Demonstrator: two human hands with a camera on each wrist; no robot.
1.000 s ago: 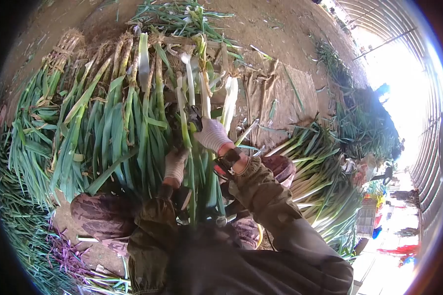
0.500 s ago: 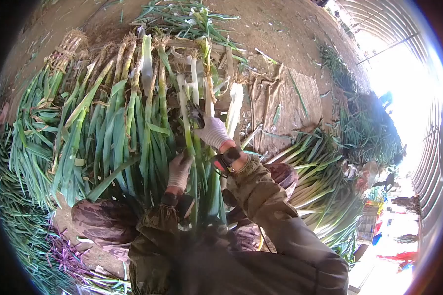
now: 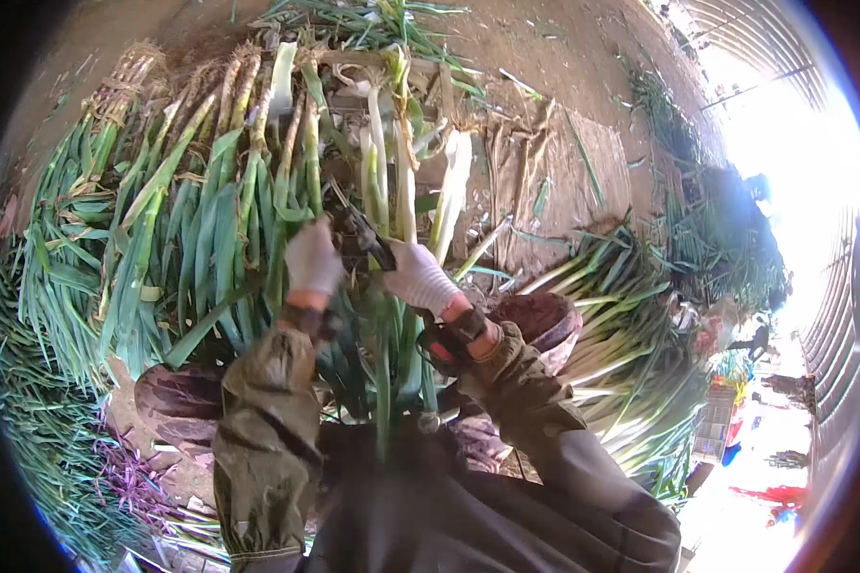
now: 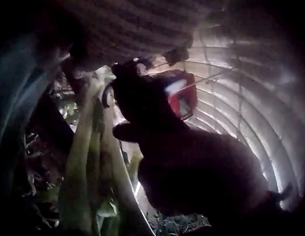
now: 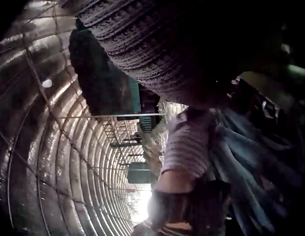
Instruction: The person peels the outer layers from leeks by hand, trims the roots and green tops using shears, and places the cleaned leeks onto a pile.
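My right hand, in a striped knit glove, grips a long, narrow black hand tool that points up and left. Under and beyond this hand lie several pale-stemmed leeks, their leaves running down toward my lap. My gloved left hand is blurred at the right edge of a row of leeks; its fingertips are near the tool, and I cannot tell whether it holds anything. The right wrist view shows the left hand from the side. In the left wrist view, the right hand is a dark silhouette beside leek stems.
A root-tied bundle of leeks lies at far left. A brown cloth is spread ahead on the right. Pale-stemmed leeks fan out beside my right knee. Cut leaves lie at the back, on bare earth.
My left hand has left the leek stalk it was at and moved up and left. That stalk now lies closer to its neighbours. My right hand has dropped slightly, and more of the black tool shows.
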